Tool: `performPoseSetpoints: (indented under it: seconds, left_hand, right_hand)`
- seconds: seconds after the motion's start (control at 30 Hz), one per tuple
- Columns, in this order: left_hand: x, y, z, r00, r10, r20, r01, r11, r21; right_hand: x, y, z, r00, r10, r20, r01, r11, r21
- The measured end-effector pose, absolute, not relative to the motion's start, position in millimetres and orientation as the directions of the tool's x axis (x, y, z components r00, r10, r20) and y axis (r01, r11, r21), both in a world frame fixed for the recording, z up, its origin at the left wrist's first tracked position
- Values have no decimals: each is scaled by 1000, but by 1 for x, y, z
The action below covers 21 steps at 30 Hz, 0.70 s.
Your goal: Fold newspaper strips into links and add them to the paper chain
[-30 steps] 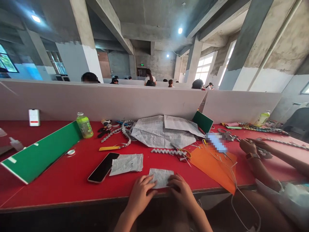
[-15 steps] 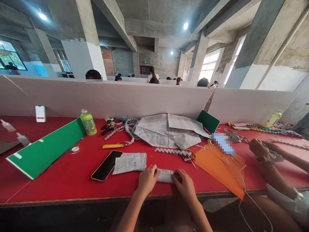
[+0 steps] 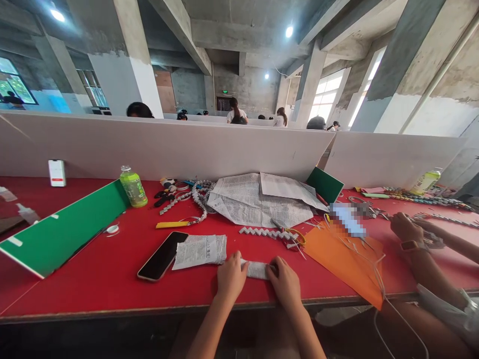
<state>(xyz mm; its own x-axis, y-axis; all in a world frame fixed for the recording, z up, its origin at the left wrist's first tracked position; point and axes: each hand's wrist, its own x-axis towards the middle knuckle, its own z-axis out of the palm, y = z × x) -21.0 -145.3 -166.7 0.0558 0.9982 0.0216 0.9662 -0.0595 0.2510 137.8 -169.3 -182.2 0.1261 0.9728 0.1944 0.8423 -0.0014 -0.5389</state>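
Between my hands, a folded strip of printed paper (image 3: 257,269) lies on the red table near its front edge. My left hand (image 3: 231,275) pinches the strip's left end with closed fingers. At the other end, my right hand (image 3: 283,278) grips it, thumb and fingers pressed together. A small stack of printed paper pieces (image 3: 200,250) sits just beyond my left hand, against a black phone (image 3: 163,256). Farther off lies a zigzag chain of folded paper (image 3: 267,233).
Large printed sheets (image 3: 258,204) spread along the white partition (image 3: 168,144). A green board (image 3: 67,227) and a green bottle (image 3: 133,187) stand left. To the right are an orange sheet (image 3: 342,262) with a white cable and a co-worker's hand (image 3: 406,232). A yellow-handled tool (image 3: 172,225) lies mid-left.
Both hands keep hold of the paper strip, with the left hand shifted slightly. The whole view has moved a little; the strip looks slightly narrower.
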Motion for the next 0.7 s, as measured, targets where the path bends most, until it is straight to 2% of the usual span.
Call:
performPoseSetpoints:
  seconds: [0.33,0.7]
  left_hand:
    - [-17,-148,-167,38,999,23,973,-42,227]
    - [-16,-151,-171,17,992,126,974,-45,222]
  right_hand:
    - [136,-167,-185,142,969,201,882,-32,-471]
    - [135,-169,-183,161,973,165,860,-56,-507]
